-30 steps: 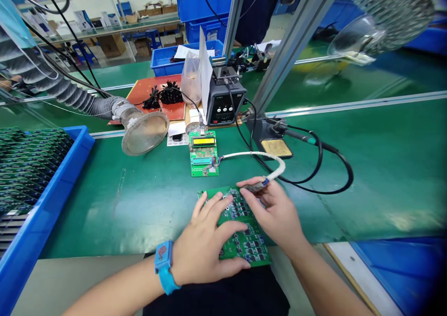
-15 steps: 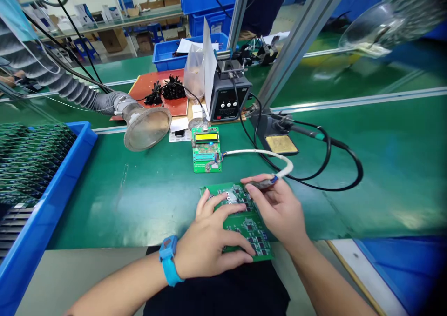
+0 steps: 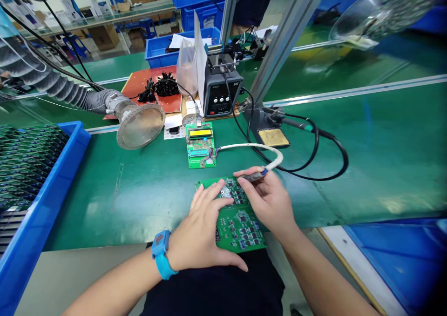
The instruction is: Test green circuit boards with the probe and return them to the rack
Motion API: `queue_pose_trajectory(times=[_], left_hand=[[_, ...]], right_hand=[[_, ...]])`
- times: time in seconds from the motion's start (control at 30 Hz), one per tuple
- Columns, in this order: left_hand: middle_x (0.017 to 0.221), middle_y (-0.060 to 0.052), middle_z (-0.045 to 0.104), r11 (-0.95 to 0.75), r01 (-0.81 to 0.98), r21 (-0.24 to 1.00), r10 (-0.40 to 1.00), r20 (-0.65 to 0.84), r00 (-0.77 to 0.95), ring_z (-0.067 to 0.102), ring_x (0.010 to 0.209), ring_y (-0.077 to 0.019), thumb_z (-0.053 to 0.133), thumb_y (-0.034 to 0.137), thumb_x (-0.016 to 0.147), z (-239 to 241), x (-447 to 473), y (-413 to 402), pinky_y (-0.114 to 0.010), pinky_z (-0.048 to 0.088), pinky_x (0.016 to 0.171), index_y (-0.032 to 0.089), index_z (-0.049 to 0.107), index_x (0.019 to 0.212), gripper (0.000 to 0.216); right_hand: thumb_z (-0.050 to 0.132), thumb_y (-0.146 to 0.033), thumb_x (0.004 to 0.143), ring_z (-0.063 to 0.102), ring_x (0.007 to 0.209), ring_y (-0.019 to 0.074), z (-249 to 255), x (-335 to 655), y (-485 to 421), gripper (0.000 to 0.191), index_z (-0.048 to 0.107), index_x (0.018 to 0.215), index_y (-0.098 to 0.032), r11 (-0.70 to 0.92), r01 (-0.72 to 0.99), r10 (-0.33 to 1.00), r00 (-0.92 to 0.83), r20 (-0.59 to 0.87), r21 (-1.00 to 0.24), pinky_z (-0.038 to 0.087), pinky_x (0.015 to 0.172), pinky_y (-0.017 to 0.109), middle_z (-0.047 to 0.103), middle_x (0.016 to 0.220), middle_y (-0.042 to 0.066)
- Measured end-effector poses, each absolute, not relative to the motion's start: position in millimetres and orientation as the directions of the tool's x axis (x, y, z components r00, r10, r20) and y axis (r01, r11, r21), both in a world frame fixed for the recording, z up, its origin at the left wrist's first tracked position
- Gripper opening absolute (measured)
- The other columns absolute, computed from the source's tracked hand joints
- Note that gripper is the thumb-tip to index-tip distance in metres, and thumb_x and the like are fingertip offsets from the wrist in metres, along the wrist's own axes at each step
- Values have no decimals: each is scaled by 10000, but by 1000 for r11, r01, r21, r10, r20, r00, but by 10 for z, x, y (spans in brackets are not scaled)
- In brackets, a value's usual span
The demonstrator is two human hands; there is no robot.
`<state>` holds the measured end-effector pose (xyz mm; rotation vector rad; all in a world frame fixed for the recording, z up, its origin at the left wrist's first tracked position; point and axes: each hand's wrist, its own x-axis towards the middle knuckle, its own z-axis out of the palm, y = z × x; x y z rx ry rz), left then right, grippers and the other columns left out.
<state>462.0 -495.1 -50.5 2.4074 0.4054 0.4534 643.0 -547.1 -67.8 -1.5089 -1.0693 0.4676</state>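
Observation:
A green circuit board (image 3: 240, 225) lies at the near edge of the green bench. My left hand (image 3: 200, 234), with a blue wrist strap (image 3: 161, 255), rests flat on the board's left side, fingers spread. My right hand (image 3: 268, 197) pinches a small connector (image 3: 254, 176) over the board's far right corner. A white cable (image 3: 258, 147) runs from that connector to a small green tester board with a lit yellow display (image 3: 200, 144) farther back.
A blue bin of stacked circuit boards (image 3: 33, 176) stands at the left. A grey fume hose with a funnel (image 3: 138, 124), a soldering station (image 3: 220, 95), an iron stand with black cable (image 3: 270, 130) and a slanted metal post (image 3: 286, 36) are behind. A blue tray (image 3: 401, 260) lies at right.
My left hand has slid down the board's left side, baring more of its middle. The right hand stays at the far corner with the connector. The view has shifted slightly.

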Motion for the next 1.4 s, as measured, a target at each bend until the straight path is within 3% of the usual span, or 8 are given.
queue_pose_trajectory(times=[0.17, 0.33, 0.47, 0.97, 1.4], left_hand=[[1512, -275, 232, -771, 215, 599, 403, 198, 893, 175, 1432, -374, 861, 589, 533, -492, 4617, -4960, -639, 184, 1126, 152, 142, 1437, 1235], [1511, -274, 248, -834, 250, 492, 357, 136, 924, 194, 1425, -385, 798, 665, 577, -448, 4628, -4943, -628, 204, 1127, 92, 292, 1411, 1132], [1509, -255, 272, -837, 273, 475, 360, 100, 928, 229, 1412, -392, 779, 686, 584, -415, 4636, -4936, -627, 227, 1123, 86, 373, 1380, 1077], [1525, -212, 268, -830, 296, 473, 375, 79, 924, 96, 1430, -413, 735, 689, 648, -389, 4627, -4954, -685, 207, 1099, 113, 356, 1427, 1040], [1508, -166, 337, -856, 314, 411, 395, 127, 910, 233, 1418, -363, 646, 786, 647, -367, 4609, -4946, -577, 234, 1144, 145, 404, 1412, 1027]], right_hand=[[570, -295, 908, 639, 825, 168, -681, 6425, -5462, 94, 564, 965, -221, 72, 365, 821, 506, 262, -928, 527, 746, 308, 675, 948, 56], [578, -293, 904, 649, 860, 167, -717, 6430, -5470, 95, 556, 972, -230, 89, 343, 817, 512, 266, -935, 525, 775, 303, 678, 961, 49], [579, -307, 902, 654, 883, 176, -736, 6434, -5470, 107, 552, 969, -228, 87, 337, 810, 524, 264, -937, 527, 794, 313, 681, 961, 54], [577, -343, 898, 661, 879, 187, -751, 6419, -5462, 136, 534, 961, -229, 90, 325, 804, 534, 261, -941, 541, 824, 352, 688, 951, 66], [596, -343, 885, 663, 893, 187, -735, 6396, -5455, 140, 552, 949, -227, 93, 296, 788, 562, 251, -951, 536, 841, 350, 694, 946, 62]])
